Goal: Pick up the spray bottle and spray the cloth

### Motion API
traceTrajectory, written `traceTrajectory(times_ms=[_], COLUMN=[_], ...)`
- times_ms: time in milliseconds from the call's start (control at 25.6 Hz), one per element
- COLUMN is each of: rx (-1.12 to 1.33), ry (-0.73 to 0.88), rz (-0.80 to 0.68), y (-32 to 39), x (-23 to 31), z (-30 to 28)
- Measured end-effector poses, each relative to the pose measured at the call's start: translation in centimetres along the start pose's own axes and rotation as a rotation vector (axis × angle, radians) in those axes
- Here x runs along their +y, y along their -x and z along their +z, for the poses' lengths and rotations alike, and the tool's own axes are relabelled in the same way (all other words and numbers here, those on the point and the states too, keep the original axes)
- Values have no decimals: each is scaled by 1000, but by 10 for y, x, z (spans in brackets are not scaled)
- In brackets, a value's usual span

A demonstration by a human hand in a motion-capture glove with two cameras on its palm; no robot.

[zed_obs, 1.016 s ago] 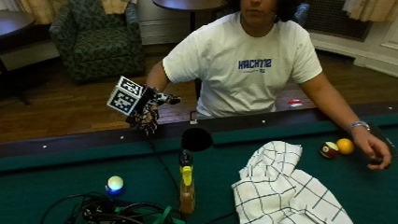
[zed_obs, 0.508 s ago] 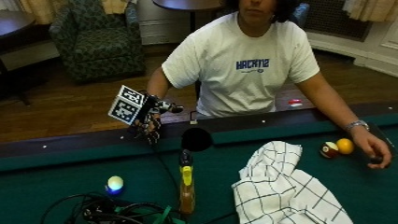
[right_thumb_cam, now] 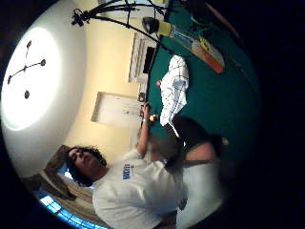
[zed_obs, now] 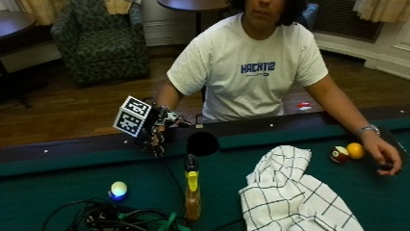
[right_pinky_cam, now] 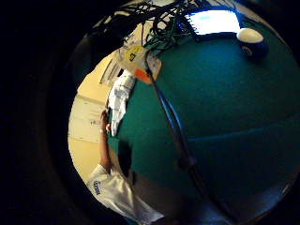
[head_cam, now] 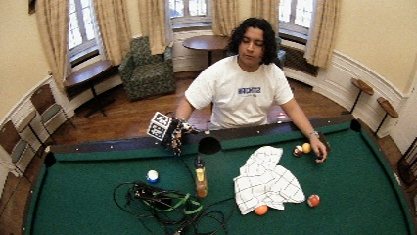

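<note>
On green felt, upright amber spray bottle (zed_obs: 191,195) with yellow collar, crumpled white checked cloth (zed_obs: 291,198) beside, gloved right hand (zed_obs: 156,136) apart, empty, fingers hanging relaxed.

A billiard room or lounge in an older, home-like building.

You are seated at a pool table (head_cam: 365,161) whose green felt surface fills the lower half of the wide outside view, with a corner pocket (head_cam: 355,125) at the right and a side pocket (head_cam: 209,145) at centre, and billiard balls (head_cam: 306,147) lying on the felt. Behind you, across the upper part of the frame, tall windows (head_cam: 185,8) hang with cream curtains (head_cam: 114,29) in a curved bay, above a wooden floor (head_cam: 130,120). A patterned green armchair (head_cam: 147,72) and a round dark side table (head_cam: 210,43) stand in the upper centre, and white panelled wainscoting (head_cam: 365,71) runs along the right wall.
</note>
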State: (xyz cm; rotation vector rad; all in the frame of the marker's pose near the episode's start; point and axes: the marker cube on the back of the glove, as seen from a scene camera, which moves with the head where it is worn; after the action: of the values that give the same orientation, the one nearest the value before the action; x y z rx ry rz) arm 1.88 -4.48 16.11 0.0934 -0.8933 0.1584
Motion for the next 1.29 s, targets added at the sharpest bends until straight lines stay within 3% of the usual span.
traceTrajectory(times_ms=[469, 1289], rx=[-100, -193], ry=[-73, -442], rz=[-20, -69], y=[3, 8], x=[-23, -55], z=[22, 20])
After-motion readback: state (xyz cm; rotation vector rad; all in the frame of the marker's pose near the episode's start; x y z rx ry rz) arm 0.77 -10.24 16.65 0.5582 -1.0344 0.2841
